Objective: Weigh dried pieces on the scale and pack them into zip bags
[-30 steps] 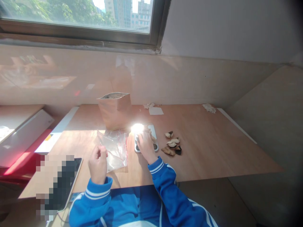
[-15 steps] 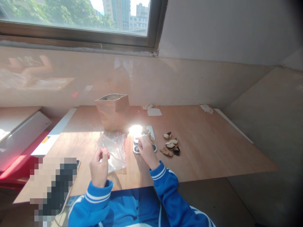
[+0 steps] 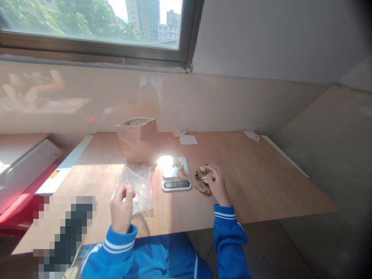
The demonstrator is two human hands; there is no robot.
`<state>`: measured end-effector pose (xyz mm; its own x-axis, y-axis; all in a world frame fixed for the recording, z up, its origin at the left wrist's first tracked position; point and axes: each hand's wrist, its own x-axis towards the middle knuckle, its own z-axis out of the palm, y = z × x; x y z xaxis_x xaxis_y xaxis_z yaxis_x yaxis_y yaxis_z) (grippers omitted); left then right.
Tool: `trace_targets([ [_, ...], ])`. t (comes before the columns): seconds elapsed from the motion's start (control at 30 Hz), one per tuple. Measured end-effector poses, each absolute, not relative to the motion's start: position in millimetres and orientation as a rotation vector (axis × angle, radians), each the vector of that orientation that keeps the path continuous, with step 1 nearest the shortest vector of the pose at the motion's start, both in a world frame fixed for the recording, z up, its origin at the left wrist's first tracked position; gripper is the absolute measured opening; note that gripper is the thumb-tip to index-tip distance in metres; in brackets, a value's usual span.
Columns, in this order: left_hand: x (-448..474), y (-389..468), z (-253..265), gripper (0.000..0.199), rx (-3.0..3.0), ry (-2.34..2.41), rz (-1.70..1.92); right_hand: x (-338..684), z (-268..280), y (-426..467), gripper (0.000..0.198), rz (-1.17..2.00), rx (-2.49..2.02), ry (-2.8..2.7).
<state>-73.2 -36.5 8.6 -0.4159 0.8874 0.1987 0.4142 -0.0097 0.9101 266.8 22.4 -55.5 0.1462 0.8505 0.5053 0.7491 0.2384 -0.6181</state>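
Note:
My left hand (image 3: 121, 207) is closed in a pinch at the left side of a clear plastic zip bag (image 3: 141, 190), which lies on the table and shows a red strip along its right side. My right hand (image 3: 218, 185) reaches over a small pile of dried brown and pale pieces, perhaps mushrooms (image 3: 202, 188). Its thumb and fingers are apart and curved around part of the pile, hiding some pieces. Between the hands stands a white kitchen scale (image 3: 176, 185). Several similar tan dried pieces (image 3: 182, 171) rest on its shiny plate; its display is unreadable.
A brown paper pouch (image 3: 136, 141) stands upright with its top open, behind the bag. Farther back lie a white paper (image 3: 188, 140) and crumpled tissues (image 3: 252, 135). A blurred-out device (image 3: 69, 232) is at the lower left. The wooden table (image 3: 261, 186) meets the wall.
My right hand has moved from the scale to the pile on the right, uncovering the scale's display. One brown piece now shows at the pile's left side. My left hand stays in place.

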Motion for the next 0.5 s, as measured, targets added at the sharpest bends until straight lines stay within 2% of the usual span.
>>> trace_targets([
  [0.1, -73, -36, 8, 0.037, 1.341, 1.831, 1.41, 300, -72, 22, 0.043, 0.228, -1.57, -1.63],
  [0.3, -73, -36, 7, 0.036, 1.366, 1.814, 1.397, 341, -101, 28, 0.029, 0.373, -1.606, -1.733],
  [0.5, -74, -36, 5, 0.037, 1.372, 1.826, 1.389, 328, -64, 25, 0.037, 0.205, -1.739, -1.523],
])
